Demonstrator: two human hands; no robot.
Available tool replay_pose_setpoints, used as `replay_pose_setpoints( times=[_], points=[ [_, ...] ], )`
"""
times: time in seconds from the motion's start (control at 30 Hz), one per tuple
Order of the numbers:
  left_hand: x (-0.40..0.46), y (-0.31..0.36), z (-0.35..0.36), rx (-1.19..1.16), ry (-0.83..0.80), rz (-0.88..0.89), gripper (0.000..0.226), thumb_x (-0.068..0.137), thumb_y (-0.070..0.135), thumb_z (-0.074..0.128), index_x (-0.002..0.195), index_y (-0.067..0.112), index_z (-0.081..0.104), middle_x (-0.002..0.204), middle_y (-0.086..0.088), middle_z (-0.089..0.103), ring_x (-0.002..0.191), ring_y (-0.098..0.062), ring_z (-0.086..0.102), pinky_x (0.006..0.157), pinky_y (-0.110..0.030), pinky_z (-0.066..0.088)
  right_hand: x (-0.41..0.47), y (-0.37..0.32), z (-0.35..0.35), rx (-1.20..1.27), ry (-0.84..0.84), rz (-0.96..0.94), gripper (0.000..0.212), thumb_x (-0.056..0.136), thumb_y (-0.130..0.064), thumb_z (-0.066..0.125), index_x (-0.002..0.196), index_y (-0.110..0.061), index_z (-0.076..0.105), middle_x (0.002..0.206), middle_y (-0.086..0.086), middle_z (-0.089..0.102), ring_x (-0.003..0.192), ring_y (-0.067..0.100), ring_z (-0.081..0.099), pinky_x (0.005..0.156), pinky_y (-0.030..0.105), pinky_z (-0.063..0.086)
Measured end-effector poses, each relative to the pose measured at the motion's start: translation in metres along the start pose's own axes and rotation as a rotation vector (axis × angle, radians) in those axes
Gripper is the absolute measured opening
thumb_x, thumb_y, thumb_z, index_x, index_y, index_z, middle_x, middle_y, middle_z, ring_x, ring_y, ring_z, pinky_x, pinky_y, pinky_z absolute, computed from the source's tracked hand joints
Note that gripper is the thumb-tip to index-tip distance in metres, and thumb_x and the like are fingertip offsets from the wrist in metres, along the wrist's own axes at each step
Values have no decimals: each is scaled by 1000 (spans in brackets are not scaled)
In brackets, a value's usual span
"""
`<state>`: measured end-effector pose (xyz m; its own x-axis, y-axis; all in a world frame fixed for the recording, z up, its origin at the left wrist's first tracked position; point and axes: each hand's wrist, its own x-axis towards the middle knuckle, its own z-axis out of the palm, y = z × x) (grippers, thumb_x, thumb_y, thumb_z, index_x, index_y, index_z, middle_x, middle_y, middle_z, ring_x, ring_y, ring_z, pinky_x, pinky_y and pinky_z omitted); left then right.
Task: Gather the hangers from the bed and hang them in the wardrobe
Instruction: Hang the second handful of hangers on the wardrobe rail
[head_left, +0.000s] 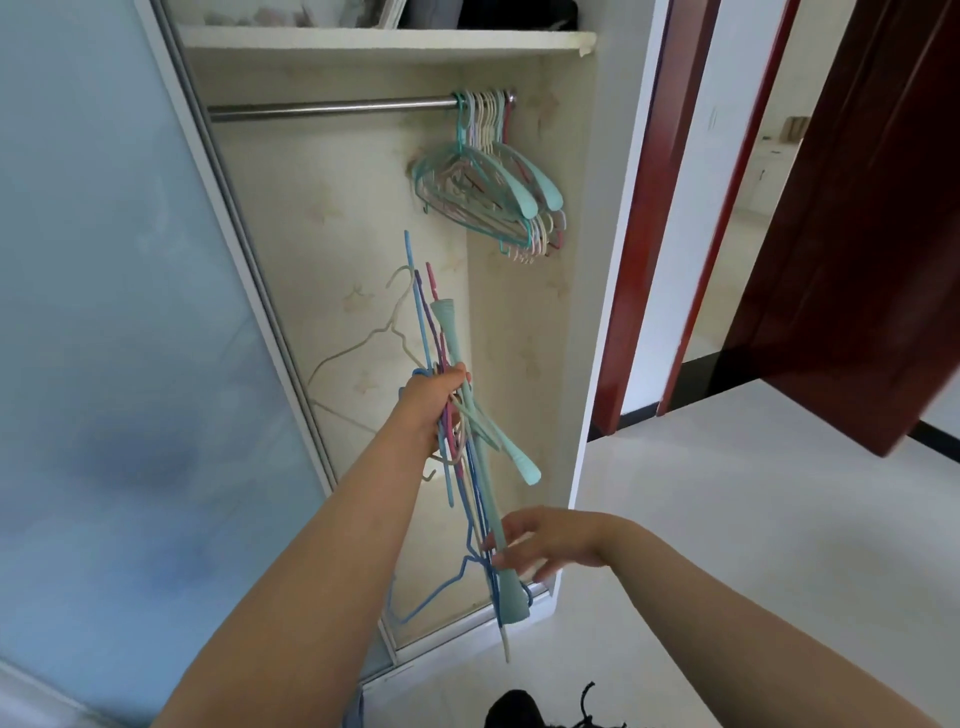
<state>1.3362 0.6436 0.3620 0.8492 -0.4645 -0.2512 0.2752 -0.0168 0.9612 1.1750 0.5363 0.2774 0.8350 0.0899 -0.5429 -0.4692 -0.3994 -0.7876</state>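
Head view takes in, at far left, a frosted blue sliding door (119, 312) drawn aside from the open wardrobe (343, 249). Inside, a metal rail (332, 108) runs under a white shelf (384, 39). At the rail's right end hangs a tight cluster of hung hangers (493, 187), teal, pink and cream, close against the wardrobe's side wall. Lower down, in front of the opening, the left hand (434, 410) has its fingers clenched around a mixed bundle of hangers (460, 374), blue, purple, cream and teal, held roughly upright. The right hand (550, 543) reaches across below it, its fingers (506, 538) grasping the lower end of a thick teal hanger (506, 597) in that bundle. Right of the wardrobe a dark red door frame (654, 218) and an open dark red door (872, 208) give onto another room. Pale floor tiles (753, 509) spread beneath, with a black object (519, 712) at the bottom edge.
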Motion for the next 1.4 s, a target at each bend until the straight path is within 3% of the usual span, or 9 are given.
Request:
replay_pose_setpoints(
  times=[0.27,0.47,0.53,0.63,0.73,0.93,1.03,1.27,1.4],
  points=[
    [14,5,-3,-28,-127,-62,32,93,31,58,118,12,65,34,5,30,26,-8,32,32,-13,29,-6,15,-9,242,59,-61,20,99,-33,48,108,-20,60,119,5,57,106,25,64,93,43,52],
    [34,-2,-3,-119,-110,-91,31,100,29,49,78,12,63,62,-1,49,25,-7,30,31,-12,28,-23,30,-60,491,167,-7,35,100,-29,44,127,-6,50,125,9,53,95,29,68,86,44,55],
    [41,-6,-2,-106,-86,-102,35,99,30,51,70,10,54,53,0,46,25,-7,32,31,-12,28,-25,25,-80,476,242,-20,31,101,-30,43,117,-6,52,119,8,57,79,25,65,80,40,56],
    [47,-6,0,-93,-108,-115,37,100,30,49,68,10,48,36,5,39,25,-6,32,30,-12,29,-19,7,-102,505,359,-90,28,104,-25,34,92,-6,50,89,12,57,56,20,45,62,35,49],
    [56,0,1,-94,-95,-103,36,100,28,49,69,11,47,36,6,41,25,-6,34,30,-11,30,-5,-14,-122,454,477,-79,32,104,-23,30,97,-3,54,71,7,50,47,16,37,50,29,39],
    [76,25,-6,-128,-50,-82,36,99,28,49,68,10,45,33,4,39,24,-7,33,30,-10,29,40,-77,-152,404,567,-184,20,96,-13,40,110,-12,54,80,6,50,40,15,40,50,31,32],
    [83,44,-5,-161,-37,-39,35,100,26,48,69,10,47,32,6,39,23,-5,32,30,-10,28,53,-126,-169,379,600,-309,38,91,-6,40,123,-24,42,82,8,54,36,16,44,51,31,35],
    [99,76,-15,-242,5,38,35,102,21,43,69,10,42,32,7,38,22,-4,34,30,-8,27,81,-214,-215,332,656,-469,48,100,-4,34,146,-13,30,85,3,54,31,10,41,40,23,41],
    [105,92,-16,-234,40,61,34,101,21,44,69,10,44,32,6,40,23,-4,35,29,-10,27,91,-257,-241,339,562,-554,45,98,4,33,140,-11,35,89,4,51,43,10,44,44,22,46]
  ],
)
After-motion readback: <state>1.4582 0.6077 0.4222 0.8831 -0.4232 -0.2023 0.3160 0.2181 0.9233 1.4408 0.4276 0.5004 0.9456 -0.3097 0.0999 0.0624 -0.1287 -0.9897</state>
